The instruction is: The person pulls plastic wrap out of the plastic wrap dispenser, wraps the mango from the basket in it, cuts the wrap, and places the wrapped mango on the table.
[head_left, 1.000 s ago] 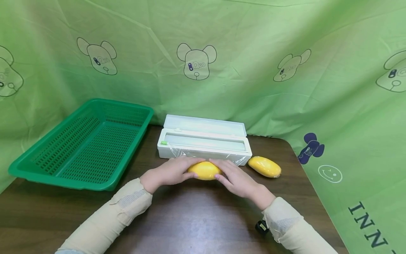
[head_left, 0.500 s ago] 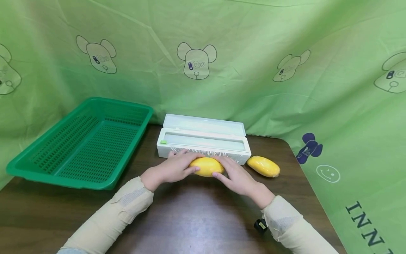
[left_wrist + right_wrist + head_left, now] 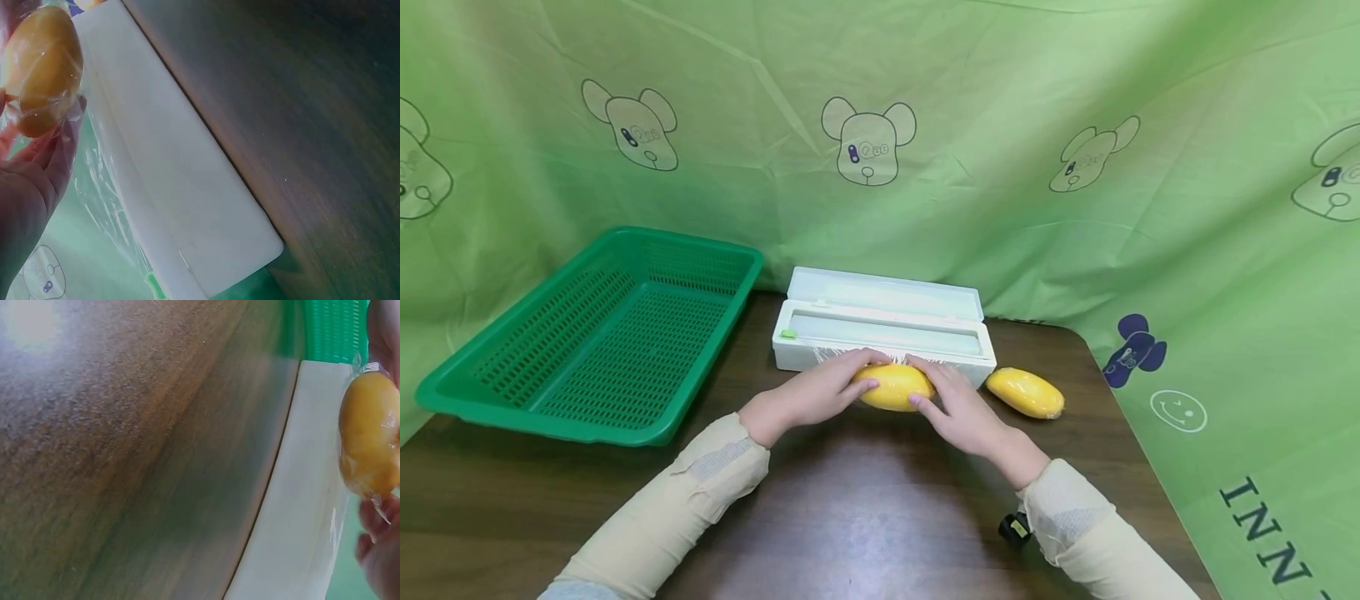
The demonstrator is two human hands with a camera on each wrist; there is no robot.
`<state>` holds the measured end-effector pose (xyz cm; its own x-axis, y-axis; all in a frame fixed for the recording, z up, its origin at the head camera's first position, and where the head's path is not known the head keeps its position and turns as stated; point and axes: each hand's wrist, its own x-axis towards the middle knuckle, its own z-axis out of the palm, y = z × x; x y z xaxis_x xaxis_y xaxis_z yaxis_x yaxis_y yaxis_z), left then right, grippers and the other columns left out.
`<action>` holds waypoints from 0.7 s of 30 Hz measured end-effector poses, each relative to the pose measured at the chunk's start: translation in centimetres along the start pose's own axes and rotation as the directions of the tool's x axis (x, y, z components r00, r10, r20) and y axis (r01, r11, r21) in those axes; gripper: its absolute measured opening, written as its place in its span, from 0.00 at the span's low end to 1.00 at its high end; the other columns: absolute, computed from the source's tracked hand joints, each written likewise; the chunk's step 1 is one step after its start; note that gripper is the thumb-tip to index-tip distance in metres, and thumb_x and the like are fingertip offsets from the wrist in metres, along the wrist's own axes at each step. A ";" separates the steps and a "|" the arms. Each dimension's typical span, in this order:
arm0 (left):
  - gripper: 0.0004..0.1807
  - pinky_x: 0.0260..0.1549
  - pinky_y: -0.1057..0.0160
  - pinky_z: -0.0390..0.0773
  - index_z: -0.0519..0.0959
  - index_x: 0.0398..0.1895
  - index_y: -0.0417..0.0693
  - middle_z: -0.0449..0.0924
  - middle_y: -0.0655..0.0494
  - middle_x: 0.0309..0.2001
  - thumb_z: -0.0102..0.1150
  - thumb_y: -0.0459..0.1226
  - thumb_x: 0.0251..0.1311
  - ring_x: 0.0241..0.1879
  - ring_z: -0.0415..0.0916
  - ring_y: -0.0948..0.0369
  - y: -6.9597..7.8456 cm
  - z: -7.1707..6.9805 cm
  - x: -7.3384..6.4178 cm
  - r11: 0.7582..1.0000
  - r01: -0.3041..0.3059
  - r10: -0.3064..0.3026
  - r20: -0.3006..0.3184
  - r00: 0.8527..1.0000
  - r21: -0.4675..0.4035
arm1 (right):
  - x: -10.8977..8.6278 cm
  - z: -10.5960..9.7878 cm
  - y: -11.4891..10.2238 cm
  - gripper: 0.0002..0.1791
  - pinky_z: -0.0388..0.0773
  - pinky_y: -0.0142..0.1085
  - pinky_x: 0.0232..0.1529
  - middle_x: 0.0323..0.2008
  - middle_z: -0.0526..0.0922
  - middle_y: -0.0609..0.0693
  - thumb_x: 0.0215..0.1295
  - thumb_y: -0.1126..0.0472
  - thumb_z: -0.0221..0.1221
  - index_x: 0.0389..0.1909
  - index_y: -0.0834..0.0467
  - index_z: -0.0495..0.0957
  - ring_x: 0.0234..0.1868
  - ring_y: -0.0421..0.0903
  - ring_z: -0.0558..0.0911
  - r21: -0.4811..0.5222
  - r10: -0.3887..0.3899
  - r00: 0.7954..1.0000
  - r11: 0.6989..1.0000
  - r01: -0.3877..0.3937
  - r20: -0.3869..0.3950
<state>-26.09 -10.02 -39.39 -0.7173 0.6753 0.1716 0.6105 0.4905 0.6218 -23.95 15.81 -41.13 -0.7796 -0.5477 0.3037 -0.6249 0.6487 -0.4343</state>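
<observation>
A yellow mango [image 3: 895,388], wrapped in clear film, is held off the table between both hands, just in front of a white cling film dispenser [image 3: 788,357]. My left hand [image 3: 816,390] grips its left end, thumb on the near side and fingers over the far side. The right hand [image 3: 964,414] holds the opposite end the same way. Stretched cling film [image 3: 103,187] runs up from the dispenser toward the fruit in the left wrist view. Loose film bunches at the mango's ends [image 3: 370,434] in the right wrist view. Fingertips behind the fruit are partly hidden.
Another wrapped yellow mango [image 3: 1026,393] lies right of the dispenser, whose lid [image 3: 883,292] stands raised at the back. A green plastic basket [image 3: 700,387] sits on the left of the brown table [image 3: 865,517]. A green printed cloth [image 3: 970,225] hangs behind and at the right.
Both hands have raised the mango and shifted it slightly away and to the right. The film between it and the dispenser has bunched into creases. The other mango and basket stay put.
</observation>
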 end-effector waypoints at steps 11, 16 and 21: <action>0.06 0.53 0.57 0.77 0.72 0.49 0.46 0.76 0.51 0.55 0.56 0.33 0.75 0.52 0.75 0.55 0.2 0.4 0.3 0.995 -0.087 0.091 -0.079 0.993 0.055 | 0.2 -0.5 -0.1 0.27 0.61 0.59 0.65 0.59 0.81 0.57 0.73 0.56 0.61 0.69 0.60 0.73 0.62 0.58 0.74 -0.020 -0.003 0.999 1.000 0.002 -0.036; 0.08 0.58 0.58 0.76 0.79 0.50 0.47 0.75 0.51 0.59 0.56 0.30 0.73 0.58 0.77 0.53 0.0 0.5 0.3 0.982 -0.165 0.176 -0.116 0.978 0.094 | 0.1 -0.3 0.1 0.29 0.76 0.55 0.56 0.61 0.78 0.60 0.74 0.61 0.59 0.73 0.60 0.65 0.53 0.56 0.80 0.057 -0.022 0.999 0.998 0.024 -0.045; 0.10 0.60 0.56 0.75 0.80 0.54 0.45 0.76 0.49 0.59 0.54 0.32 0.75 0.59 0.76 0.53 0.0 0.4 0.4 0.990 -0.133 0.137 -0.148 0.979 0.034 | 0.4 -0.1 0.6 0.25 0.79 0.45 0.39 0.65 0.71 0.62 0.73 0.67 0.59 0.67 0.56 0.64 0.35 0.47 0.78 0.052 -0.156 0.977 0.985 0.165 -0.143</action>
<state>-26.22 -9.50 -39.63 -0.6687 0.6469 0.3665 0.7119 0.4147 0.5668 -24.69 16.00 -41.21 -0.6705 -0.5608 0.4856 -0.7417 0.5211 -0.4223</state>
